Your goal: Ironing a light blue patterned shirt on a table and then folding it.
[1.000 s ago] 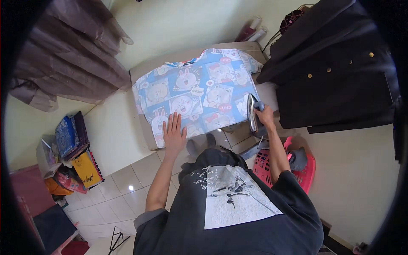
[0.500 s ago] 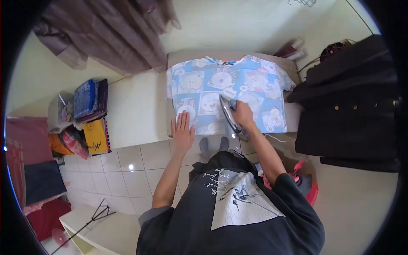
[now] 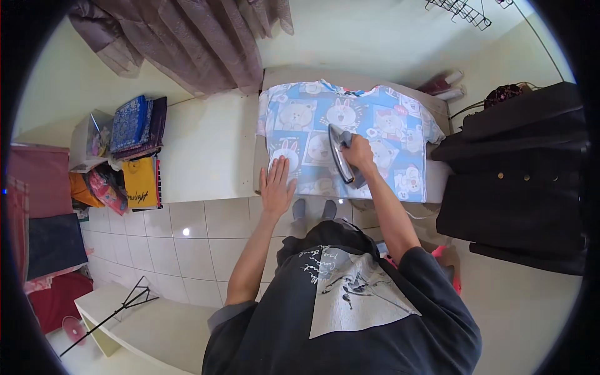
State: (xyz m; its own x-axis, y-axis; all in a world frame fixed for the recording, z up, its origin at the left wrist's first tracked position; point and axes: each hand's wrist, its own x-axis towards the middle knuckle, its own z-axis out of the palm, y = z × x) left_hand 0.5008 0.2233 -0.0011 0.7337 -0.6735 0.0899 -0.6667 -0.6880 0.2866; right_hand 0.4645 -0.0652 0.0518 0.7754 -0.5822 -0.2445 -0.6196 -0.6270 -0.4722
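Black T-shirt (image 3: 262,337), worn by the person, with a pale printed panel on it. Pink basket (image 3: 457,285), right of the person, mostly hidden by the sleeve. Tiled floor (image 3: 187,259), pale, with two feet (image 3: 300,208) in grey socks near the counter edge.

Left hand (image 3: 277,187): grip open, palm down, fingers slightly spread, flat on the printed shirt's lower left part.
Right hand (image 3: 360,155): grip closed around the handle of the iron (image 3: 339,156).
Iron: silver and grey, on the middle of the printed shirt, nose pointing away and slightly left.
Printed shirt (image 3: 353,115): light blue with cartoon animals, spread over a beige pad (image 3: 437,181), neckline on the far side.

Counter (image 3: 206,144): white, bearing folded blue cloth (image 3: 130,123) at left.
Dark jacket (image 3: 481,200): gold-buttoned, right of the pad.
Curtain (image 3: 212,47): mauve, at far left.
Wire rack (image 3: 464,15): black, at the far right wall.
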